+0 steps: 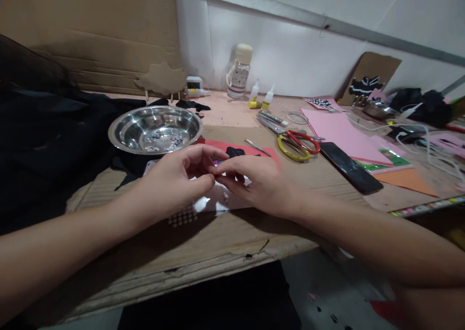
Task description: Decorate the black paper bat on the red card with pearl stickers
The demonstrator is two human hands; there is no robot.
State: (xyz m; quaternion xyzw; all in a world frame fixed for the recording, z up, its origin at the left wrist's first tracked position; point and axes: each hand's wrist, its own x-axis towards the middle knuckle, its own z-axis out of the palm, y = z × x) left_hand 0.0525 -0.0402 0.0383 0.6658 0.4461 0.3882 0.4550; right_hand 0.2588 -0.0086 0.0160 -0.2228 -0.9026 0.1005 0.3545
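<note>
My left hand point(181, 172) and my right hand point(259, 182) meet over the near part of the table, fingertips pinched together. Whatever small thing lies between the fingers is too hidden to name. Below them is a shiny white sheet point(221, 200), and a sheet of small round beads or stickers point(183, 217) shows under my left hand. Just behind my fingers lies red paper point(212, 144) with a black cut-out point(235, 152) on it. A thin metal tool point(257, 147), perhaps tweezers, rests at the red paper's far side.
A steel bowl point(119, 139) holding small shiny pieces stands at left. To the right lie scissors point(296, 145), a phone point(350, 168) and pink sheets point(341, 134). Farther back are a bottle point(240, 73) and small glue bottles point(268, 97). Black cloth point(43, 141) covers the left side.
</note>
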